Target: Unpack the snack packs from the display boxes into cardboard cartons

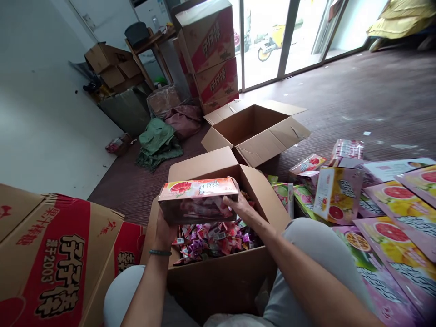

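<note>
Between both hands I hold a long printed candy box, orange and white on top with fruit pictures, its near side dark and seemingly see-through. My left hand grips its left end from below; a dark band circles that wrist. At the right end, my right hand is closed round the corner with the thumb on the near side. Under the box stands an open cardboard carton between my knees. Many small wrapped candies, pink, purple and red, fill it; the held box hides part of them.
Another open carton sits just beyond. Flat printed sheets and small candy boxes lie to the right. A red-and-brown carton is at the left. Stacked cartons stand by the glass doors, near a green cloth sack.
</note>
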The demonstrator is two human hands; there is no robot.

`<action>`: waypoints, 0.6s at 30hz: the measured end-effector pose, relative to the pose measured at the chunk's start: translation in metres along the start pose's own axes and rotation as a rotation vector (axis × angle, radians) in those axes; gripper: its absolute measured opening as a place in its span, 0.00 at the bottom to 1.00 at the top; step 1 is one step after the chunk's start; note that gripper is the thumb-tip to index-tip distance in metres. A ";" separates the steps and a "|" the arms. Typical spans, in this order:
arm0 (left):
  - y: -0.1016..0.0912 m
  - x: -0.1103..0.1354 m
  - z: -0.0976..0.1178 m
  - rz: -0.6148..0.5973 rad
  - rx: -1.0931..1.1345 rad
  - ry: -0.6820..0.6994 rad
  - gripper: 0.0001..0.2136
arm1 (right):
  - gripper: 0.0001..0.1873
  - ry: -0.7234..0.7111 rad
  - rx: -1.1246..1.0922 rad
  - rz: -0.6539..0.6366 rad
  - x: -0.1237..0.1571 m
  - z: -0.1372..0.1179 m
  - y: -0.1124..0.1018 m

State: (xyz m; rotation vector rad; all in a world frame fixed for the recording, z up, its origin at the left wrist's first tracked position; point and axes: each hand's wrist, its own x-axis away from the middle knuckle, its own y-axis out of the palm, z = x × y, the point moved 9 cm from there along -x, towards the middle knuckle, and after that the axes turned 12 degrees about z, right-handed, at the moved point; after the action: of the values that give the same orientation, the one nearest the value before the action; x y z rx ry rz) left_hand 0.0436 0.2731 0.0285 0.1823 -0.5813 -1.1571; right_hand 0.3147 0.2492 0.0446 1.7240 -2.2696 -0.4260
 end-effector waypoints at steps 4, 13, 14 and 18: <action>0.006 -0.004 0.002 -0.105 0.033 -0.007 0.22 | 0.50 -0.048 0.048 0.030 0.004 -0.005 0.000; 0.035 0.007 0.002 -0.127 0.084 -0.010 0.19 | 0.46 -0.117 0.082 0.075 0.003 -0.024 -0.012; 0.039 0.007 0.004 -0.123 0.086 -0.020 0.20 | 0.44 -0.100 0.054 0.078 0.000 -0.023 -0.014; 0.050 0.008 0.000 -0.190 0.154 -0.183 0.27 | 0.37 0.114 -0.133 0.153 -0.009 -0.003 -0.023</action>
State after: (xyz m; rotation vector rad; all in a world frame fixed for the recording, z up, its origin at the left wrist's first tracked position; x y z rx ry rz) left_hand 0.0860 0.2862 0.0528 0.2693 -0.8300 -1.3224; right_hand 0.3389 0.2517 0.0383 1.4610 -2.2186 -0.4246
